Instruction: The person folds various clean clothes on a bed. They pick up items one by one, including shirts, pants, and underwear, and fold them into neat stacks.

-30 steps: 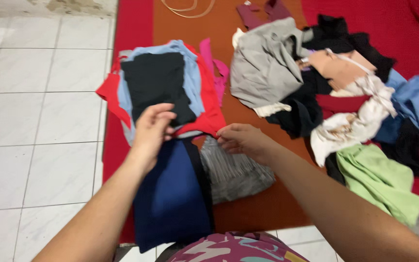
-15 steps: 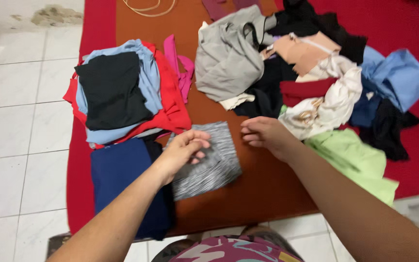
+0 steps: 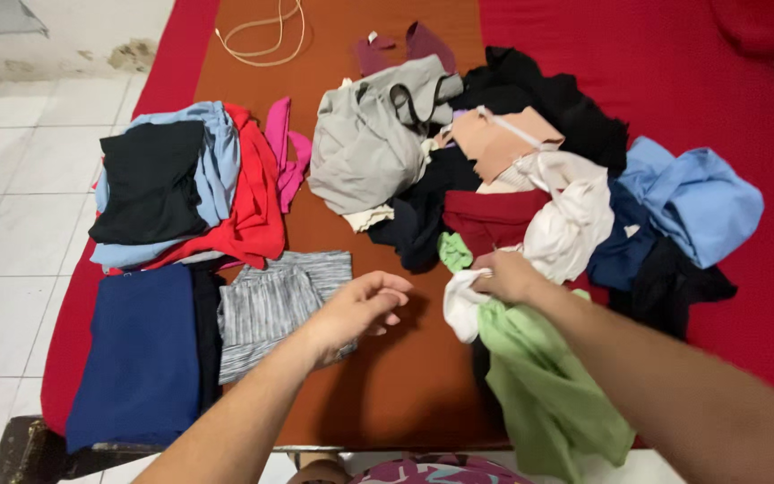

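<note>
surroundings: folded stack near the bed's left edge, black piece on top, light blue and red under it, pink garment just beside. navy folded cloth at the front left corner, grey striped folded cloth touching its right side.
loose heap: grey garment, peach piece, white garment, dark red cloth, blue shirt, black clothes mixed in, all mid bed toward the right.
far edge: cream cord looped on the orange bed cover; red sheet takes the right part.
in the way: white and dark red pieces lie right behind the right hand, touching the green cloth's upper end.
right hand: right hand, grip clamped on the light green garment at its top, a white bit bunched in the same pinch.
green garment place: near the front edge, right of middle, hangs from the grip down over the front edge.
green garment look: pale lime, crumpled, thin, one fold down its length.
left hand: left hand, grip apart, fingers loosely curled, holds nothing, over the right end of the striped cloth; contact unclear.
</note>
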